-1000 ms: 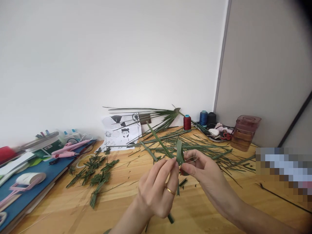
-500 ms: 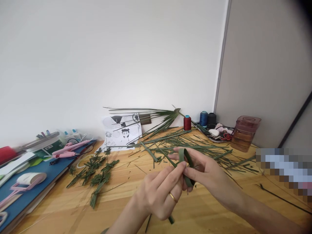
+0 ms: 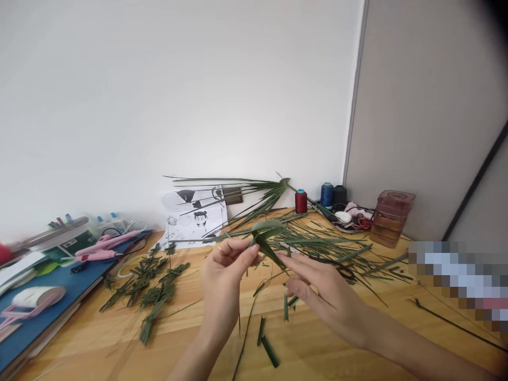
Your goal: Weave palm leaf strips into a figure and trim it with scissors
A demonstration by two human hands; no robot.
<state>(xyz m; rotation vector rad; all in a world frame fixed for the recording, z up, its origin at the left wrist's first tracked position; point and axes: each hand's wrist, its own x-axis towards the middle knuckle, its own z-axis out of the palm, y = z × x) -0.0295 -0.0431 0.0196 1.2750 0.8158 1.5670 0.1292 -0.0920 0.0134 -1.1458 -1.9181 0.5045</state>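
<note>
My left hand [image 3: 224, 272] is raised above the wooden table [image 3: 190, 328], thumb and fingers pinched on a folded green palm-leaf strip [image 3: 266, 239]. A loop of the strip curls over the top and a thin tail hangs down toward the table. My right hand [image 3: 317, 288] is just to the right and lower, fingers partly stretched, its fingertips touching the strip's lower part. A ring shows on my left hand.
Loose palm-leaf strips [image 3: 317, 241] cover the table's far side, with a palm frond [image 3: 254, 193] by the wall. Woven leaf pieces [image 3: 153, 286] lie to the left. Thread spools [image 3: 300, 201], a brown box [image 3: 392, 217], a drawing sheet [image 3: 194, 214] and a blue board with pink tools [image 3: 47, 296] stand around.
My left hand rose and shifted left with the strip, which now stands higher with its loop on top. My right hand loosened its pinch and dropped lower. The view turned slightly right.
</note>
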